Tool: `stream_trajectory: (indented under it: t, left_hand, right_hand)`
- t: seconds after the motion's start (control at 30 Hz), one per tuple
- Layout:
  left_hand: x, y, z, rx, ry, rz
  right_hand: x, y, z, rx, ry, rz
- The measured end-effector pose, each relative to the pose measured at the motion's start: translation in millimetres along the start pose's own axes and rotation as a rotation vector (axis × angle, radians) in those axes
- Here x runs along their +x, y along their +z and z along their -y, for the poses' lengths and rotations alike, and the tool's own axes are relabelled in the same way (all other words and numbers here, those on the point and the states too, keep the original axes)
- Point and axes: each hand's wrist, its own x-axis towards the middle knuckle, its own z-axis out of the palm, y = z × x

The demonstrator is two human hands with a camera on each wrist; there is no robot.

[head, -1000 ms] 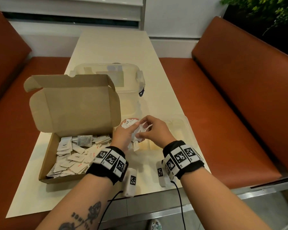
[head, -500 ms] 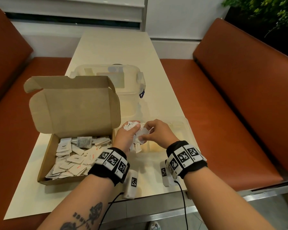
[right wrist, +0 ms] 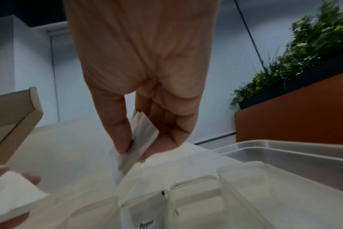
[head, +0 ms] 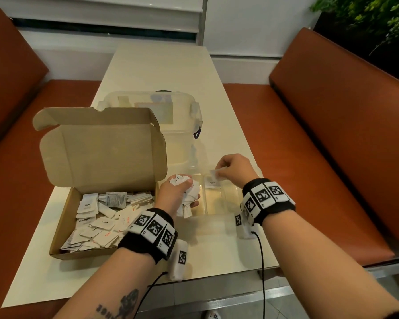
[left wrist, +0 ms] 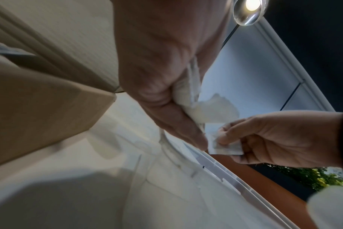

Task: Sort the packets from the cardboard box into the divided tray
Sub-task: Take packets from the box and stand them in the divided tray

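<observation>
the right hand (head: 234, 170) pinches one packet (head: 219, 173) over the divided tray (head: 230, 199) while the left hand (head: 177, 194) clutches a bunch of packets (head: 189, 194) beside the cardboard box (head: 62, 226); best lower it into the matching compartment before letting go.

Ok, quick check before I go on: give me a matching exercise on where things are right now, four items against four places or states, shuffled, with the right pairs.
Things:
1. bunch of packets
2. single packet
3. Pepper packet
4. cardboard box

Places or states:
A. lying in a compartment of the divided tray
B. lid open, many packets inside
C. pinched in the right hand above the tray
D. held in the left hand

Pairs: 1-D, 2-C, 3-A, 4-B
</observation>
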Motion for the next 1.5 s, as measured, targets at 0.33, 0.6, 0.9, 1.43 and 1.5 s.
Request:
stream_trajectory:
  t: [0.33,0.6,0.9,1.43,1.5]
  left_hand:
    - [-2,-2,5,0.032,-0.014,-0.027]
    - [0,-3,7,0.066,0.000,-0.046]
    - [0,-3,7,0.046,-0.013,-0.028]
    - [1,-4,6,0.057,-0.001,-0.020]
    - [1,-4,6,0.059,-0.001,-0.012]
  right_hand:
    - [25,20,9,-0.384,0.015,0.138]
    - [31,27,16,-0.629,-0.029,0.177]
    - [33,27,18,-0.699,-0.012,0.220]
    - [31,28,20,-0.737,-0.047,0.235]
    - [30,26,20,-0.721,-0.044,0.238]
